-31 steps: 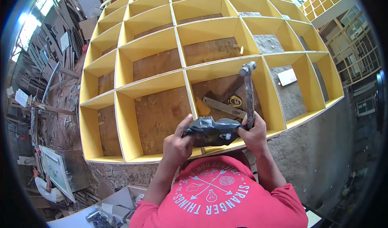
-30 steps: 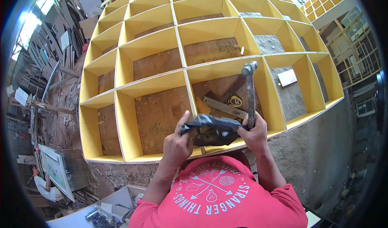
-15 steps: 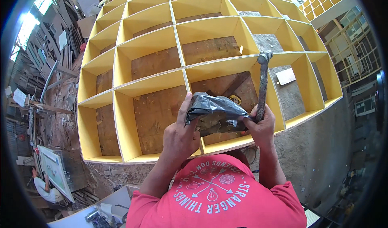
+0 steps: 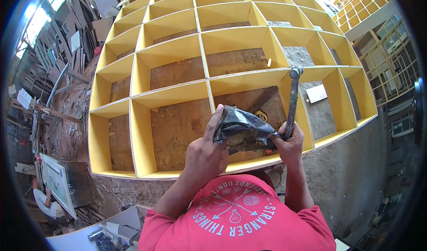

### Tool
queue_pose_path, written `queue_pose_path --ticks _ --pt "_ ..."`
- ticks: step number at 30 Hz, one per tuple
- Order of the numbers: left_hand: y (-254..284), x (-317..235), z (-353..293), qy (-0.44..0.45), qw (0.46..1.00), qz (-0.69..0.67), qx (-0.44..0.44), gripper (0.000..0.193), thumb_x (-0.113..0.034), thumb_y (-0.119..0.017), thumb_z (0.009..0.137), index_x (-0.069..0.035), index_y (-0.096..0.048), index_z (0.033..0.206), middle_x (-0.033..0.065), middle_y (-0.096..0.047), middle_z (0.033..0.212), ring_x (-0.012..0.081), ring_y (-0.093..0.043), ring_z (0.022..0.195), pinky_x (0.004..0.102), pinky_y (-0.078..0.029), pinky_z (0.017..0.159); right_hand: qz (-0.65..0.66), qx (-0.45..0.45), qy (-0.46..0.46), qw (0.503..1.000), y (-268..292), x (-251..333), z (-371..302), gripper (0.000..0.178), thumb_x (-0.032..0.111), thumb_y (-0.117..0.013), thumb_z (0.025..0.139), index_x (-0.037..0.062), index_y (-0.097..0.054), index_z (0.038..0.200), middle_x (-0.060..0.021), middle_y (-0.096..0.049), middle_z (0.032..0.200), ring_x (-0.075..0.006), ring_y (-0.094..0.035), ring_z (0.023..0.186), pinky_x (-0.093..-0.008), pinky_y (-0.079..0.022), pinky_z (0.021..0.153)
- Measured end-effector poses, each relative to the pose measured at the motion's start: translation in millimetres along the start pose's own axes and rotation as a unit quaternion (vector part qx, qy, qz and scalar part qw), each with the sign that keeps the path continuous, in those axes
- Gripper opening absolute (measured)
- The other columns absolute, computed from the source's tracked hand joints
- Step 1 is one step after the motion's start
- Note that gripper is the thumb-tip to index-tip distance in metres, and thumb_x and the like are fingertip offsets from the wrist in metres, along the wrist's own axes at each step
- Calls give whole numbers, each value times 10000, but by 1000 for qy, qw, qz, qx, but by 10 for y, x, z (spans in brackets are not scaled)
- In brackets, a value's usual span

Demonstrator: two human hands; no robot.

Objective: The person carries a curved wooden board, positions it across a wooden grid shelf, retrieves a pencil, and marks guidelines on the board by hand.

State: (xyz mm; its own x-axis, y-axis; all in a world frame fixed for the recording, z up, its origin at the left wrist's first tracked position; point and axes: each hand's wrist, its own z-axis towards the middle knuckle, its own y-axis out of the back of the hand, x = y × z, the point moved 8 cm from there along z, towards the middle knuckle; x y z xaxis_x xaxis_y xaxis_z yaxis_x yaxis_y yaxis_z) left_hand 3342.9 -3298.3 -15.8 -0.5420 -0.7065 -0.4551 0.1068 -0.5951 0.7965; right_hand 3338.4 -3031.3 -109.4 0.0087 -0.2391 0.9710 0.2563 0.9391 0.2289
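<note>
The pinkish-red short-sleeved T-shirt (image 4: 178, 233) bears 2 crossed pale arrows (image 4: 235, 202), a light bulb (image 4: 235, 216) and curved lettering (image 4: 272, 210).

Fisheye head cam faces dn, nr L hand (image 4: 205, 156) & R hand (image 4: 292, 145).

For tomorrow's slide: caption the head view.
Left hand and right hand hold a black plastic bag at a yellow grid frame; right also grips a hammer.

Left hand (image 4: 206, 153) extends a finger; right hand (image 4: 291, 145) curls.
</note>
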Motion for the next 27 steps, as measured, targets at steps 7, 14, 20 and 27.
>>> queue_pose_path --ticks 7,14,20,27 --pt "45 12 -73 8 1000 -4 -13 598 7 -655 676 -76 -737 1263 222 -434 1662 318 -776 1074 404 -666 789 4 10 -8 1000 -56 82 -6 338 -51 -823 809 102 -534 894 55 -533 760 -37 -504 688 -244 -431 611" --pt "118 44 -160 3 999 -6 -51 571 9 -653 674 -79 -751 1230 226 -450 1652 343 -759 1137 417 -665 849 49 39 -29 998 -130 69 11 347 -50 -828 798 108 -531 879 57 -528 763 -40 -483 697 -243 -423 625" --pt "181 113 -268 27 996 -24 -86 511 5 -661 706 -46 -742 1208 229 -480 1630 342 -758 1155 406 -664 846 -20 65 19 997 -213 212 59 375 1 -884 778 108 -534 862 57 -513 753 -51 -476 692 -252 -422 625" --pt "226 81 -516 79 985 -62 -142 357 -27 -755 782 -126 -847 1111 150 -602 1537 253 -805 986 373 -666 778 34 148 -29 988 -451 -34 83 380 64 -917 817 110 -541 848 70 -521 747 -42 -465 687 -243 -411 616"
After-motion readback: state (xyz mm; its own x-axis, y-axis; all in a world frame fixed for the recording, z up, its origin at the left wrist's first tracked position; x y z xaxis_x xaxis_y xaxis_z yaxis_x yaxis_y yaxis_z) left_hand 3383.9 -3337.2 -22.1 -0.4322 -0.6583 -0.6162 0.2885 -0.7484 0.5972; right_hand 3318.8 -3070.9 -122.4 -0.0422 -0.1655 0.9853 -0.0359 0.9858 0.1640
